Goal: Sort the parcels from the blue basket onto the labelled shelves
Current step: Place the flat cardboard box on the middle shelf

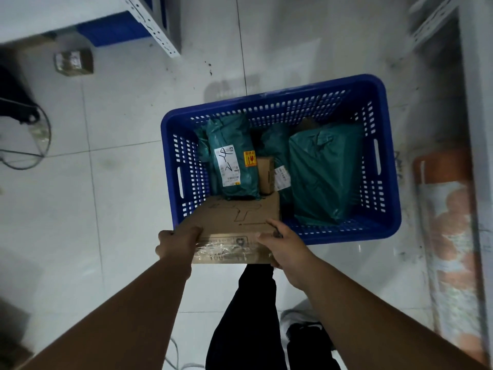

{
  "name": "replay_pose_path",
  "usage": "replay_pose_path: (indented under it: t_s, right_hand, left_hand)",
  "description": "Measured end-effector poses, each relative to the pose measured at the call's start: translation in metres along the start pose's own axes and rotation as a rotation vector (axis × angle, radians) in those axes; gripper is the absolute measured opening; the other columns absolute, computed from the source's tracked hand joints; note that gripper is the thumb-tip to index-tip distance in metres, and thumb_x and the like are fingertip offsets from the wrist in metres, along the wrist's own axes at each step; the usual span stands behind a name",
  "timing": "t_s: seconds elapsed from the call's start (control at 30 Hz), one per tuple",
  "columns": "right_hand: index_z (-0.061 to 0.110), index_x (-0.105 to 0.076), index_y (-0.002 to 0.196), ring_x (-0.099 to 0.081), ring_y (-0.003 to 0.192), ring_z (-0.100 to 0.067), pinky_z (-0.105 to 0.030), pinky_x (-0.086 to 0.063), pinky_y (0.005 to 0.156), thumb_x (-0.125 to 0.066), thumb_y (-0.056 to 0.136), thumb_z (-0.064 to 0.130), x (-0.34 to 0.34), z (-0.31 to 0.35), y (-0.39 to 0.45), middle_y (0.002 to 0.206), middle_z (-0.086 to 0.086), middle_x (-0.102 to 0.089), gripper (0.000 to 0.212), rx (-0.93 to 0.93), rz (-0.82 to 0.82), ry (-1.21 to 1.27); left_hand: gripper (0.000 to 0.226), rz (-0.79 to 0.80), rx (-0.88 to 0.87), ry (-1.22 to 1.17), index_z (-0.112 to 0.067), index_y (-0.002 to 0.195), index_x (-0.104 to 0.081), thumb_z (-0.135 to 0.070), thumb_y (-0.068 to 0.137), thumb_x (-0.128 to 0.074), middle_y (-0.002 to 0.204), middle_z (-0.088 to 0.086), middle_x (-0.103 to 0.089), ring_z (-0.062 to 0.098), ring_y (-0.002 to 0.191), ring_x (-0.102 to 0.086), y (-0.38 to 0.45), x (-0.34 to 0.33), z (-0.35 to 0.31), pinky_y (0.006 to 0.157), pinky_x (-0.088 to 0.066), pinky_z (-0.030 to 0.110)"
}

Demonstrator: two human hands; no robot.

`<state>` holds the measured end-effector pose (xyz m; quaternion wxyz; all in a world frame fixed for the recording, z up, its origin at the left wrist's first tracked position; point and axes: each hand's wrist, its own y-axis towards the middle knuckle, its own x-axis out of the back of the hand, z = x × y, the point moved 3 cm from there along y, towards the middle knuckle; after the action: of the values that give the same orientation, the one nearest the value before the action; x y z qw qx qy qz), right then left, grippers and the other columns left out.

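A blue basket point(384, 166) stands on the tiled floor below me. Over its near left corner I hold a flat cardboard parcel point(234, 220) with tape on its near side. My left hand point(177, 243) grips the parcel's left edge and my right hand point(284, 245) grips its right edge. Inside the basket lie a green bag parcel with a white label point(232, 161), a small cardboard box point(266, 174) and a large green bag parcel point(324, 172). Another green bag point(274, 145) lies partly hidden between them.
A grey metal shelf post point(154, 25) with a blue bin point(117, 29) under it stands at the top left. A small taped box point(74, 61) lies on the floor near it. Cables point(40, 134) lie at the left. A shelf upright point(474, 102) and a patterned roll point(450, 236) are on the right.
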<state>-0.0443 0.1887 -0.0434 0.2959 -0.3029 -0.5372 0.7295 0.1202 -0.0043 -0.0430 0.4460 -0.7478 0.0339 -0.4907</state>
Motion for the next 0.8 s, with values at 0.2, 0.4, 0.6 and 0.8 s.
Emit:
replay_pose_path:
  t_s: [0.2,0.4,0.6,0.8]
  right_hand:
    - [0.032,-0.053,0.144,-0.059,0.09,-0.015,-0.026,-0.05,0.068,-0.08,0.091,0.023,0.03,0.016,-0.022,0.136,-0.004,-0.056,0.06,0.07,-0.041,-0.043]
    - [0.035,-0.062,0.132,-0.058,0.082,-0.019,-0.026,-0.043,0.057,-0.049,0.107,0.046,0.062,0.028,-0.068,0.119,-0.004,-0.065,0.03,0.015,-0.162,0.082]
    - [0.031,-0.068,0.117,-0.06,0.082,-0.022,-0.029,-0.045,0.06,-0.051,0.106,0.046,0.102,0.052,-0.146,0.119,-0.015,-0.069,0.025,0.044,-0.167,0.079]
    - [0.026,-0.073,0.117,-0.068,0.081,-0.023,-0.028,-0.048,0.061,-0.051,0.106,0.034,0.139,0.079,-0.235,0.103,-0.008,-0.077,0.026,0.159,-0.277,0.074]
  left_hand:
    - [0.046,0.008,-0.057,-0.06,-0.016,0.115,-0.053,-0.035,0.08,-0.075,0.121,0.014,-0.055,0.035,0.094,-0.062,-0.034,-0.005,-0.014,0.072,-0.056,0.041]
    - [0.04,0.023,-0.171,-0.1,-0.017,0.111,-0.057,-0.031,0.077,-0.075,0.117,0.013,-0.058,0.029,0.084,-0.063,-0.088,0.0,-0.044,0.065,-0.054,0.033]
    - [0.053,0.1,-0.208,-0.006,-0.023,0.107,-0.054,-0.045,0.061,-0.068,0.113,0.012,-0.057,0.04,0.097,-0.062,-0.16,0.019,-0.063,0.087,-0.061,0.054]
    - [0.047,0.307,-0.217,-0.161,-0.017,0.097,-0.052,-0.035,0.061,-0.075,0.108,0.021,-0.065,0.046,0.09,-0.072,-0.247,0.045,-0.063,0.06,-0.064,0.058]
